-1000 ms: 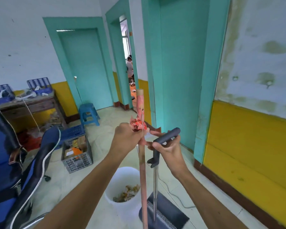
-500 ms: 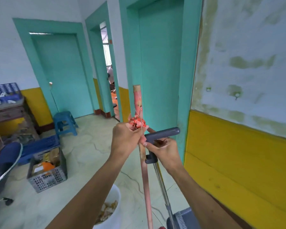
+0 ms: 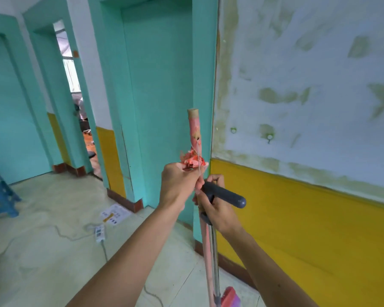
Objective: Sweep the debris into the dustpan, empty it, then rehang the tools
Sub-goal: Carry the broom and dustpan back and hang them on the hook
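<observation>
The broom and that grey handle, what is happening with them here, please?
A person stands by a white and yellow wall, holding two cleaning tools upright. The left hand grips the pink broom handle just below a frayed red tie. The right hand holds the dustpan's grey handle and its metal shaft against the broom. Two wall hooks are ahead on the white wall, and nothing hangs on them yet, so the tools probably go there next.

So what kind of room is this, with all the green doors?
Probably a plain hallway or workroom in an older building, not a cosy home room. Clues: several teal painted doorways, a stained white-and-yellow wall with small hooks, and a bare pale floor with a white power strip.
</observation>
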{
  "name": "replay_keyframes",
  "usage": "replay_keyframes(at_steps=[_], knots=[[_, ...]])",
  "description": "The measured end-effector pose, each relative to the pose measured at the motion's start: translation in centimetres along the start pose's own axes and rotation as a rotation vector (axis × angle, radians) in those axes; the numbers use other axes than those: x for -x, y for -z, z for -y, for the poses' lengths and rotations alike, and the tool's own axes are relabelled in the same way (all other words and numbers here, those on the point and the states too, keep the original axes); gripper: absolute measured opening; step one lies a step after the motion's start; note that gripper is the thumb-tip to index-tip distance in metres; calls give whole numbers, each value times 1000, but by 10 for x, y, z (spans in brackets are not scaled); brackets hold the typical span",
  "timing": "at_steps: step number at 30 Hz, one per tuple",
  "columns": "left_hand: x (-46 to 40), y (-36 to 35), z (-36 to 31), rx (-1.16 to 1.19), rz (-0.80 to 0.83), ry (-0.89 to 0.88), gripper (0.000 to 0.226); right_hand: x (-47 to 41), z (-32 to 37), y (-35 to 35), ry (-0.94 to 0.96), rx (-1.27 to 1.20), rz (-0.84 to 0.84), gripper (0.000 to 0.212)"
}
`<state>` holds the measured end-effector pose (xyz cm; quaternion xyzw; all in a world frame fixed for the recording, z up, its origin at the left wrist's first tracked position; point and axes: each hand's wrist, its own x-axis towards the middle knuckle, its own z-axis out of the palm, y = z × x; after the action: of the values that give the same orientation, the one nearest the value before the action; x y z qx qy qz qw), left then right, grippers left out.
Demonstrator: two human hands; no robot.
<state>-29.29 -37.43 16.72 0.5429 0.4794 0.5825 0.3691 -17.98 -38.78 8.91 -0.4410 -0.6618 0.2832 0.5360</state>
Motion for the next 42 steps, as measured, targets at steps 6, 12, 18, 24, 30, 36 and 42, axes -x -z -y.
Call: replay_keyframes(at_steps=[6,12,18,24,30,36,42], knots=[[-60,-38,-6,51,249,-5,42,-50,-11,3,140,114,-407,21],[-92,-57,1,14,456,0,36,-68,-42,17,115,199,-514,32],[-104,-78,-4,-51,574,-59,38,-75,-51,35,149,309,-601,22],[-116,-109,1,-84,615,-79,40,-88,-69,50,-94,307,-656,25],[-138,-154,4,-129,621,-96,42,-107,-97,78,-245,176,-607,49],[-168,-195,4,-77,570,-87,42,-142,-109,110,-207,-38,-661,41],[-191,-216,8,-19,559,-68,39,-174,-101,135,-174,-133,-728,65]])
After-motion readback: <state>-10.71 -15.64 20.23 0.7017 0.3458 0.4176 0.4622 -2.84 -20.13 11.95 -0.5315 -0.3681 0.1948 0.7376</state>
